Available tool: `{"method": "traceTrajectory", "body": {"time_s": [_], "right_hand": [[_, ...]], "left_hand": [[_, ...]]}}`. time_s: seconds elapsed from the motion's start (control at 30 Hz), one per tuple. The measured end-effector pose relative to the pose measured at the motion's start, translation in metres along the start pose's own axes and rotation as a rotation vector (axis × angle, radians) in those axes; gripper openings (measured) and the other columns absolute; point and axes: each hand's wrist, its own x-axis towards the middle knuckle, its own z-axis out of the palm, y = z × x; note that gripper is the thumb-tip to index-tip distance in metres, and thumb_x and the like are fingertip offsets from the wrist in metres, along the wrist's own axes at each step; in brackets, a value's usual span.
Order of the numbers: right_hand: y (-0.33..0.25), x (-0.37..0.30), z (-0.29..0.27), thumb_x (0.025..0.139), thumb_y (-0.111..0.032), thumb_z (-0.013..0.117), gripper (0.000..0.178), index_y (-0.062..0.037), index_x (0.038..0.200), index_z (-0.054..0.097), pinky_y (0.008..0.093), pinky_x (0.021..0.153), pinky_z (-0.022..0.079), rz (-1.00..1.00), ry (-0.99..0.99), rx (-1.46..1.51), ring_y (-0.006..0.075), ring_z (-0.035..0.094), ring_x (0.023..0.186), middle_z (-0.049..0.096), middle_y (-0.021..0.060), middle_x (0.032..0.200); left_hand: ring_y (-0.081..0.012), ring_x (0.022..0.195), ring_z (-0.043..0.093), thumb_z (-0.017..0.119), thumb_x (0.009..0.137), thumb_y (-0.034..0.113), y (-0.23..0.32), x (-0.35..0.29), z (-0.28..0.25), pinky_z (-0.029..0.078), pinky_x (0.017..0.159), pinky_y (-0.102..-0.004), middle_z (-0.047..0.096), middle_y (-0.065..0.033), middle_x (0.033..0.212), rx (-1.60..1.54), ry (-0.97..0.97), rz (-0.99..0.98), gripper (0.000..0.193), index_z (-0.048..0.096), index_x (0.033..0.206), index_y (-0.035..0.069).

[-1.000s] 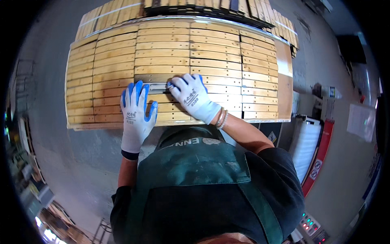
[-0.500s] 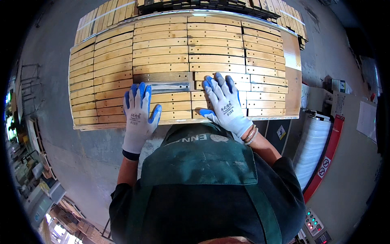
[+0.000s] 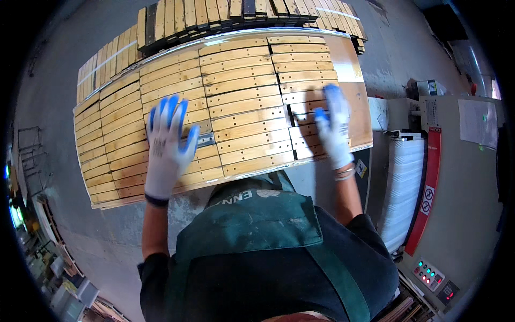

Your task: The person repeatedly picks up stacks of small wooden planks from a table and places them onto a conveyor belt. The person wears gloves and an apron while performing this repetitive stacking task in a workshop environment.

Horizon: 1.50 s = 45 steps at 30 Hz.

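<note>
Rows of light wooden slats (image 3: 244,102) with small dark holes lie side by side on a wide board (image 3: 351,96) in front of me. My left hand (image 3: 166,147), in a white glove with blue fingertips, is over the left-middle slats with its fingers stretched out and thumb apart. By that thumb a grey slat (image 3: 206,140) shows, partly covered by the hand. Over the right end of the rows is my right hand (image 3: 338,129), gloved alike and slightly blurred, its thumb apart from the fingers. Neither hand holds anything. Contact with the slats is hard to make out.
Behind the board stand more stacked slats (image 3: 188,13), some dark-edged, with bundles under white straps (image 3: 104,61) beside them. To my right is a grey machine (image 3: 466,177) with a white ribbed roll (image 3: 403,185), a red strip (image 3: 426,188) and a lit button panel (image 3: 428,273).
My right hand has gone from the middle-right slats to the right end of the rows. My left hand stays over the left-middle area. The view has turned, so the board appears tilted.
</note>
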Motion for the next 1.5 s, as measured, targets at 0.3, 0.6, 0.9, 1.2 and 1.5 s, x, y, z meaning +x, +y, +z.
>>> {"method": "traceTrajectory", "body": {"time_s": [0.3, 0.6, 0.9, 1.2, 1.5], "right_hand": [[0.103, 0.116, 0.014, 0.101, -0.052, 0.052, 0.067, -0.0119, 0.154, 0.041, 0.0543, 0.118, 0.025, -0.173, -0.098, -0.453, 0.0387, 0.038, 0.144, 0.043, 0.0184, 0.155], [0.157, 0.028, -0.013, 0.100, -0.035, 0.061, 0.061, -0.0016, 0.148, 0.047, 0.0458, 0.117, 0.033, 0.244, -0.054, 0.430, 0.0355, 0.043, 0.141, 0.047, 0.0208, 0.152], [0.084, 0.018, -0.016, 0.097, -0.036, 0.061, 0.072, -0.0024, 0.155, 0.035, 0.0523, 0.122, 0.021, -0.097, -0.262, -0.079, 0.0430, 0.030, 0.147, 0.036, 0.0222, 0.159], [0.021, -0.046, -0.036, 0.091, -0.043, 0.067, 0.090, 0.0053, 0.156, 0.027, 0.0556, 0.123, 0.016, 0.077, -0.329, -0.253, 0.0471, 0.024, 0.149, 0.029, 0.0266, 0.161], [0.084, 0.024, -0.040, 0.103, -0.022, 0.055, 0.052, 0.0039, 0.147, 0.046, 0.0478, 0.119, 0.028, 0.062, 0.047, -0.016, 0.0410, 0.041, 0.142, 0.046, 0.0245, 0.152]], "left_hand": [[-0.0399, 0.148, 0.032, 0.045, 0.102, 0.056, -0.001, 0.151, 0.127, 0.019, 0.123, -0.0530, 0.038, -0.0225, 0.158, 0.183, -0.078, 0.096, 0.074, 0.041, 0.152, 0.002], [-0.0397, 0.143, 0.038, 0.054, 0.099, 0.053, -0.034, 0.133, 0.129, 0.019, 0.122, -0.0534, 0.045, -0.0226, 0.153, 0.130, -0.016, 0.023, 0.073, 0.043, 0.150, 0.002], [-0.0380, 0.139, 0.043, 0.060, 0.099, 0.043, -0.018, 0.136, 0.118, 0.026, 0.119, -0.0496, 0.051, -0.0195, 0.148, 0.191, -0.004, 0.005, 0.062, 0.048, 0.147, 0.004], [-0.0404, 0.141, 0.041, 0.059, 0.100, 0.043, -0.028, 0.131, 0.110, 0.026, 0.120, -0.0492, 0.049, -0.0217, 0.149, 0.199, 0.024, -0.060, 0.061, 0.049, 0.146, 0.004], [-0.0408, 0.148, 0.032, 0.045, 0.103, 0.053, -0.075, 0.097, 0.089, 0.019, 0.123, -0.0524, 0.040, -0.0246, 0.156, 0.365, -0.086, -0.205, 0.070, 0.043, 0.151, 0.001]]}}
